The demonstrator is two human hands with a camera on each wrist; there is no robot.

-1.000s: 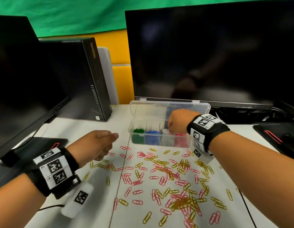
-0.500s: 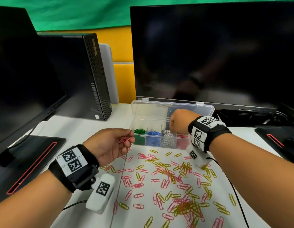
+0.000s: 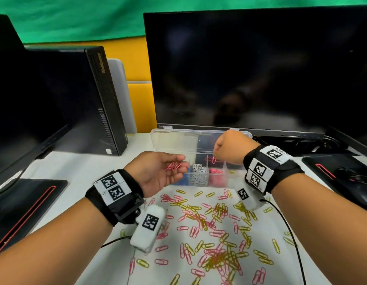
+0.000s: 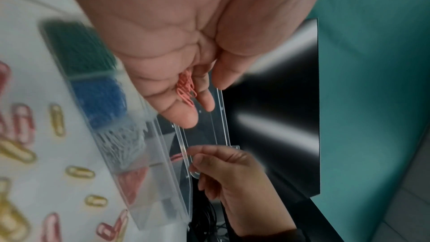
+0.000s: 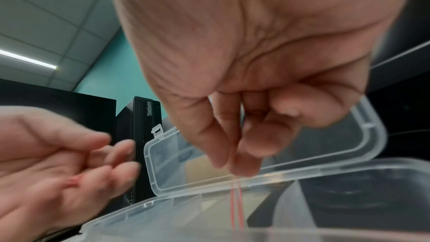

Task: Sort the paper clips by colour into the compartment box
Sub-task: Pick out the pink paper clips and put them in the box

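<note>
Since a second ago the left hand (image 3: 158,171) has travelled from over the scattered clips near the table's left side up to the front wall of the compartment box (image 3: 170,138) and turned palm up, fingers loosely cupped around a small bunch of pink clips (image 3: 173,166); four or five, though the wrist view is too soft to count them surely. Meanwhile the right hand (image 3: 230,147) has stayed above the box, thumb and fingers pinching a single pink clip (image 3: 214,160) that hangs over the pink compartment (image 3: 216,175).

Four filled compartments show across the views: green (image 4: 79,47), blue (image 4: 100,98), silver (image 3: 198,173) and pink, left to right along the box's front wall. In the head view the left hand hides the green one and most of the blue. Its clear lid (image 3: 178,140) stands open toward the table's far edge.

Loose pink and yellow clips (image 3: 209,233) lie spread over the white table (image 3: 79,167) between the box and the near edge, too many and too tangled to count. Two dark monitors stand by, a large one (image 3: 260,68) behind the box and another (image 3: 18,110) at the left edge, with a black computer tower (image 3: 104,99) between them. Two black pads flank the work area, one (image 3: 28,202) at left and one (image 3: 339,173) at right
</note>
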